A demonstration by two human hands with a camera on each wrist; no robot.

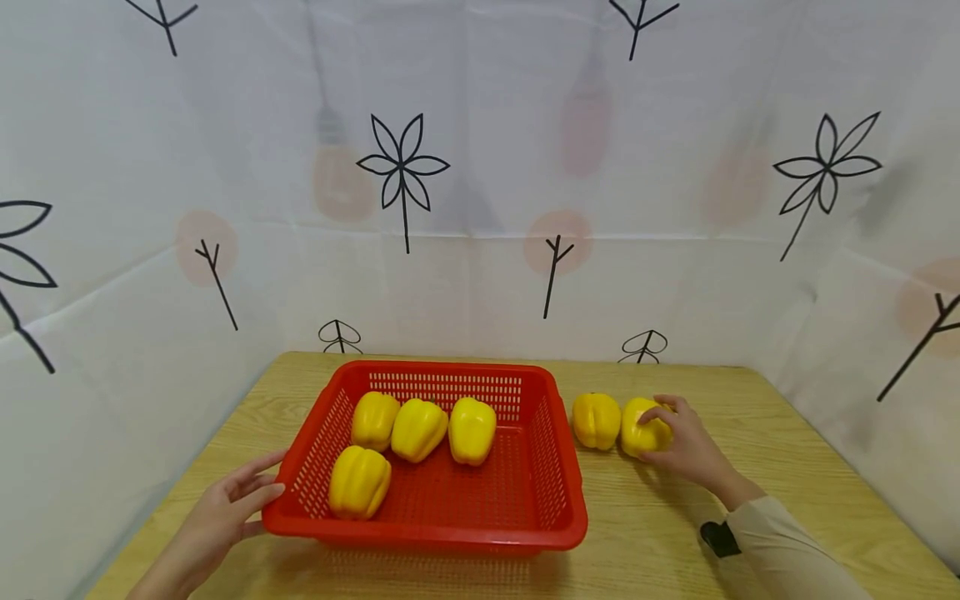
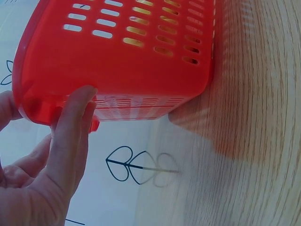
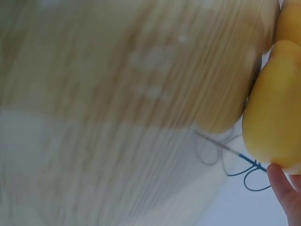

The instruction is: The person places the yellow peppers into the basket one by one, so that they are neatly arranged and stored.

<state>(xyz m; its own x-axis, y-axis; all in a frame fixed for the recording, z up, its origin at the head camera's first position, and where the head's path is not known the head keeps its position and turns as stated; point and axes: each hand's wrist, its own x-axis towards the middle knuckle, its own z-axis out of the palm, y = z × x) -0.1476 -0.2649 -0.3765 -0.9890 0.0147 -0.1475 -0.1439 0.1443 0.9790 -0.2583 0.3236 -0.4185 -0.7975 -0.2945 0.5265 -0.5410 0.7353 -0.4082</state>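
Note:
My left hand (image 1: 217,517) grips the left rim of a red plastic basket (image 1: 450,537). In the left wrist view, fingers (image 2: 75,113) lie against the basket's outer wall (image 2: 117,66) below the rim. Four-lobed and glossy, several yellow bell peppers (image 1: 360,483) lie inside, towards the left and back. Right of the basket, my right hand (image 1: 690,446) curls thumb and fingers around a yellow bell pepper (image 1: 637,429) on the table. A fingertip touches that pepper (image 3: 273,108) at the edge of the right wrist view. Another yellow bell pepper (image 1: 596,421) sits just left of it.
Everything stands on a wood-grain table (image 1: 652,533). Behind it and at both sides hangs a white cloth (image 1: 480,283) with plant drawings. A black band (image 1: 720,539) shows at the right sleeve (image 1: 787,550).

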